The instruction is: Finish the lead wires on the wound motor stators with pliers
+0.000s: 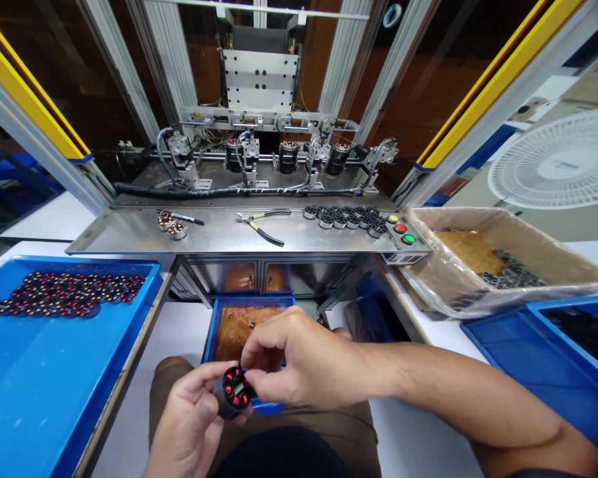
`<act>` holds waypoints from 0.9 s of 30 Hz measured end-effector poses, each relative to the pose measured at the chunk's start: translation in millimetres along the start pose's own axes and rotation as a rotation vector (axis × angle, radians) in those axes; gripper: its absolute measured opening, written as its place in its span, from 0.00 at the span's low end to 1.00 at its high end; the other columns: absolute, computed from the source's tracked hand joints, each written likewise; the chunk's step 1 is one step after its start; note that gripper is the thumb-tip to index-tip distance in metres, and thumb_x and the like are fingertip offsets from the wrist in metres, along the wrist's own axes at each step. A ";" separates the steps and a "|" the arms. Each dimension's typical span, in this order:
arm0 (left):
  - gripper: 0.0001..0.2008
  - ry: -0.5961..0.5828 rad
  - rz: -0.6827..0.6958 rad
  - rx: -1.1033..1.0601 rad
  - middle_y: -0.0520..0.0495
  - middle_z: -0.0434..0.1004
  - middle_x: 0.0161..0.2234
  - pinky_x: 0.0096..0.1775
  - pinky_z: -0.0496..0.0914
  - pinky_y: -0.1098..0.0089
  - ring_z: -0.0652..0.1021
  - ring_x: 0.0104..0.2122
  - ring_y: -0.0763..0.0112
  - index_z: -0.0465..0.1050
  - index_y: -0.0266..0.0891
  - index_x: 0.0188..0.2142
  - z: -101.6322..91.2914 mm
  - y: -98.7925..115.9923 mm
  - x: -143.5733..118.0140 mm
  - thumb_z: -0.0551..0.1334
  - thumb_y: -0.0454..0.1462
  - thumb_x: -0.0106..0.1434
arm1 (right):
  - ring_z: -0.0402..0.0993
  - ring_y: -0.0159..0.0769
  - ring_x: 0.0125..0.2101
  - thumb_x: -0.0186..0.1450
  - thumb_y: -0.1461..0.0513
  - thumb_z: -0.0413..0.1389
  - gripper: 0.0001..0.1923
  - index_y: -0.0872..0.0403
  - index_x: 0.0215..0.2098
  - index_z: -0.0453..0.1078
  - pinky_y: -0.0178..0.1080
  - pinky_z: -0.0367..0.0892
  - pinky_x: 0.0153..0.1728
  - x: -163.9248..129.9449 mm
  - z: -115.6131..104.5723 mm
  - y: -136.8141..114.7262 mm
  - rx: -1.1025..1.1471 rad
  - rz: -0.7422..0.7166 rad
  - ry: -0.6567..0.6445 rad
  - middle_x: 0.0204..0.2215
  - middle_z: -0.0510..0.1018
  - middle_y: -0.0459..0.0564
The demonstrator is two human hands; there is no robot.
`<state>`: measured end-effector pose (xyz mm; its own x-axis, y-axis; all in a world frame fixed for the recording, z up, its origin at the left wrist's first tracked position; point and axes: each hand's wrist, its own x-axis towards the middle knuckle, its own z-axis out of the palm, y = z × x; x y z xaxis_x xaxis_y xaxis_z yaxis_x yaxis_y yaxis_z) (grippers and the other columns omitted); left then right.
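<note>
— Wound stator (234,392), black with red coils: where is it sitting?

— Low in the view, over the person's lap, just in front of a small blue bin (218,325) with brown paper inside. The left hand (192,418) cups it from below, fingers wrapped round its body.

— And the right hand (299,362)?

— It comes in from the right, with thumb and fingertips pinched narrow at the stator's upper edge, touching it. Whether they grip something tiny there, I cannot tell.

— What lies on the steel worktop (219,232) beyond?

— A pair of cutters (262,224) with yellow-green handles near the middle, a black marker pen (184,217) to the left, and just beside that two copper-wound parts (170,226). To the right, a cluster of bare stator cores (343,217), then a button panel (401,229) with yellow, red and green buttons.

— Behind that?

— A winding machine (279,156) with several stators mounted in a row.

— The sides?

— On the left, a big blue tray (40,372) carries many wound stators (64,293) grouped at its far end. On the right, a cardboard box (498,259) lined with plastic holds dark cores, with another blue tray (543,358) nearer the person. A white fan (558,162) stands further off.
</note>
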<state>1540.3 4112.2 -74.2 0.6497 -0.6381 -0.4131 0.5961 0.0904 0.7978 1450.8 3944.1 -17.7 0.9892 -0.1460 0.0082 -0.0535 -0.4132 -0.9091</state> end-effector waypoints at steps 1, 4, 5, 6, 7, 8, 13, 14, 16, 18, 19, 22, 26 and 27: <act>0.27 -0.002 -0.006 -0.012 0.47 0.78 0.25 0.23 0.70 0.75 0.75 0.21 0.73 0.82 0.36 0.31 0.9 0.6 -0.5 0.78 0.51 0.34 | 0.72 0.26 0.23 0.58 0.62 0.62 0.07 0.59 0.33 0.79 0.26 0.63 0.24 0.8 0.2 0.2 0.012 0.011 -0.003 0.21 0.77 0.44; 0.27 0.027 -0.040 -0.043 0.49 0.77 0.24 0.23 0.69 0.76 0.75 0.20 0.74 0.82 0.37 0.31 5.3 2.6 -3.1 0.78 0.52 0.35 | 0.72 0.26 0.22 0.57 0.63 0.62 0.07 0.58 0.33 0.79 0.27 0.63 0.23 3.7 0.5 1.1 0.028 0.028 0.004 0.20 0.76 0.43; 0.27 0.025 -0.049 -0.048 0.49 0.77 0.24 0.23 0.68 0.77 0.75 0.20 0.74 0.82 0.38 0.31 6.5 3.1 -3.8 0.78 0.53 0.35 | 0.72 0.26 0.22 0.57 0.63 0.62 0.07 0.58 0.32 0.79 0.27 0.62 0.23 4.6 0.5 1.6 0.036 0.028 0.006 0.20 0.76 0.44; 0.27 0.019 -0.055 -0.051 0.49 0.77 0.23 0.23 0.68 0.77 0.75 0.20 0.75 0.82 0.38 0.31 7.2 3.4 -4.3 0.78 0.53 0.35 | 0.71 0.26 0.22 0.57 0.63 0.62 0.07 0.59 0.32 0.79 0.27 0.63 0.23 5.3 0.5 2.2 0.049 0.023 0.006 0.20 0.76 0.44; 0.27 0.010 -0.062 -0.055 0.49 0.77 0.23 0.23 0.68 0.77 0.74 0.20 0.75 0.82 0.38 0.31 7.4 3.5 -4.4 0.77 0.53 0.35 | 0.71 0.26 0.22 0.58 0.62 0.62 0.07 0.59 0.32 0.79 0.27 0.63 0.23 6.0 0.5 2.9 0.064 0.017 0.005 0.21 0.76 0.44; 0.27 -0.001 -0.069 -0.060 0.49 0.77 0.23 0.22 0.67 0.78 0.74 0.20 0.76 0.82 0.37 0.31 7.1 3.3 -4.1 0.77 0.53 0.36 | 0.71 0.25 0.22 0.58 0.62 0.62 0.07 0.59 0.32 0.79 0.27 0.63 0.23 6.4 0.5 3.7 0.080 0.012 0.002 0.21 0.76 0.44; 0.27 -0.033 -0.095 -0.082 0.48 0.78 0.23 0.24 0.69 0.76 0.74 0.21 0.75 0.82 0.38 0.33 2.3 0.8 -0.3 0.77 0.53 0.38 | 0.70 0.25 0.23 0.58 0.62 0.62 0.08 0.59 0.33 0.79 0.27 0.64 0.24 7.3 0.6 7.1 0.135 0.017 -0.020 0.22 0.76 0.44; 0.27 -0.036 -0.091 -0.084 0.48 0.78 0.24 0.24 0.69 0.76 0.75 0.21 0.74 0.82 0.38 0.34 1.3 0.2 0.7 0.77 0.52 0.38 | 0.70 0.26 0.23 0.58 0.62 0.62 0.09 0.60 0.34 0.79 0.27 0.64 0.24 7.5 0.4 7.7 0.146 0.017 -0.025 0.22 0.76 0.44; 0.26 -0.039 -0.086 -0.088 0.48 0.79 0.24 0.26 0.71 0.76 0.76 0.22 0.74 0.82 0.39 0.34 -0.5 -0.9 2.6 0.77 0.51 0.38 | 0.71 0.26 0.24 0.58 0.62 0.62 0.09 0.60 0.34 0.79 0.27 0.64 0.24 8.1 -0.1 8.8 0.163 0.009 -0.028 0.23 0.76 0.44; 0.26 -0.052 -0.088 -0.092 0.48 0.79 0.25 0.27 0.72 0.76 0.77 0.23 0.73 0.83 0.39 0.35 -1.8 -1.8 4.4 0.77 0.51 0.39 | 0.71 0.27 0.24 0.58 0.63 0.62 0.09 0.62 0.34 0.79 0.27 0.64 0.24 8.5 -0.6 9.9 0.176 -0.007 -0.020 0.23 0.76 0.45; 0.25 -0.061 -0.087 -0.095 0.48 0.80 0.25 0.27 0.72 0.75 0.77 0.23 0.72 0.83 0.40 0.35 -2.2 -2.1 5.2 0.77 0.51 0.39 | 0.71 0.27 0.24 0.57 0.64 0.61 0.09 0.62 0.34 0.79 0.27 0.64 0.24 8.6 -0.8 10.5 0.177 -0.017 -0.014 0.23 0.76 0.45; 0.24 -0.087 -0.088 -0.107 0.45 0.83 0.30 0.29 0.74 0.74 0.79 0.25 0.70 0.83 0.40 0.36 -2.3 -2.5 7.3 0.77 0.50 0.41 | 0.71 0.26 0.24 0.57 0.66 0.61 0.07 0.61 0.34 0.79 0.27 0.63 0.24 7.8 -1.0 11.5 0.143 -0.044 0.010 0.24 0.75 0.44; 0.23 -0.114 -0.097 -0.121 0.46 0.85 0.34 0.35 0.77 0.74 0.82 0.30 0.70 0.83 0.41 0.35 -2.6 -1.7 9.5 0.77 0.48 0.41 | 0.68 0.25 0.24 0.57 0.67 0.61 0.06 0.61 0.32 0.79 0.27 0.61 0.24 5.9 -0.7 10.8 0.103 -0.093 0.055 0.25 0.74 0.44; 0.22 -0.123 -0.100 -0.126 0.46 0.85 0.35 0.37 0.77 0.74 0.82 0.31 0.70 0.83 0.41 0.36 -3.1 -1.5 10.1 0.77 0.48 0.41 | 0.68 0.25 0.24 0.58 0.67 0.61 0.05 0.61 0.32 0.79 0.27 0.61 0.24 5.6 -0.7 10.5 0.101 -0.106 0.064 0.25 0.74 0.44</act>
<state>1547.5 4108.0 -81.0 0.5265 -0.7368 -0.4241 0.7139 0.1123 0.6912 1455.7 3938.4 -26.9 0.9778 -0.1643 0.1298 0.0680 -0.3374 -0.9389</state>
